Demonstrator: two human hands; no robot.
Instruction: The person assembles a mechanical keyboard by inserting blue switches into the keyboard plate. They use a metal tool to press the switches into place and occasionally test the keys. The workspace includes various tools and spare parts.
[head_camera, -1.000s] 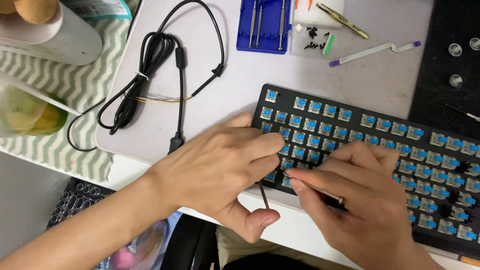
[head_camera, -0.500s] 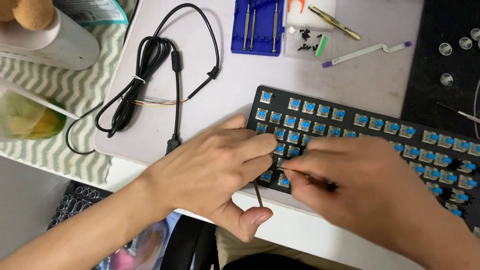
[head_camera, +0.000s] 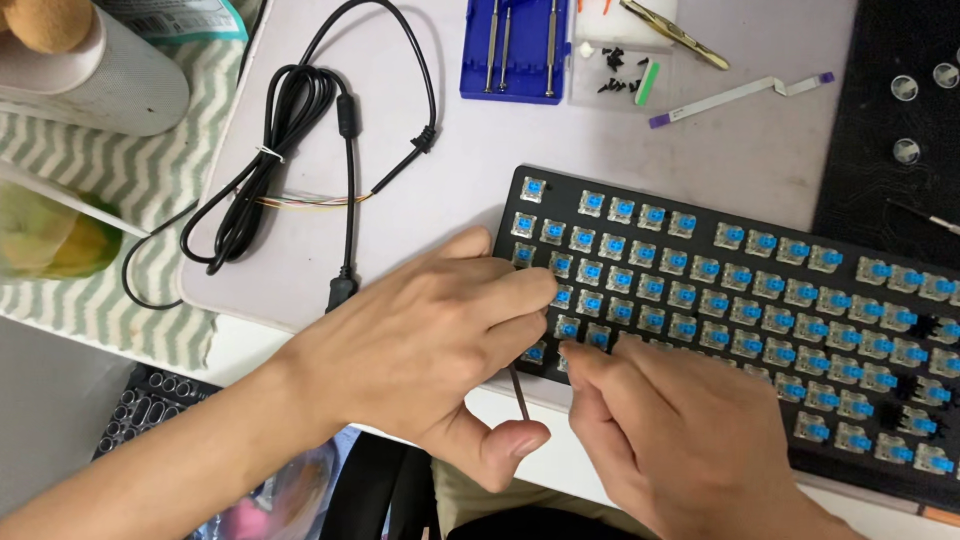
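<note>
A black keyboard (head_camera: 760, 215) without keycaps lies at an angle on the white desk, its blue switches bare. My left hand (head_camera: 420, 345) rests on its lower left corner, fingers over the switches. A thin dark rod (head_camera: 520, 395) is pinched between its fingers and thumb and points down off the keyboard's front edge. My right hand (head_camera: 680, 445) is close beside it, fingers curled tight and fingertips pressed on the bottom-row switches. The thin metal tool in them is almost wholly hidden.
A coiled black cable (head_camera: 290, 150) with a cut end lies to the left. A blue screwdriver case (head_camera: 515, 50), small black screws (head_camera: 615, 70), tweezers (head_camera: 675, 32) and a white ribbon cable (head_camera: 740, 95) lie beyond the keyboard. A black mat (head_camera: 890, 110) holds round clear parts at right.
My right hand has slid a little left along the bottom row, closer to my left hand, and its fingers now cover the metal tool. My left hand has stayed put.
</note>
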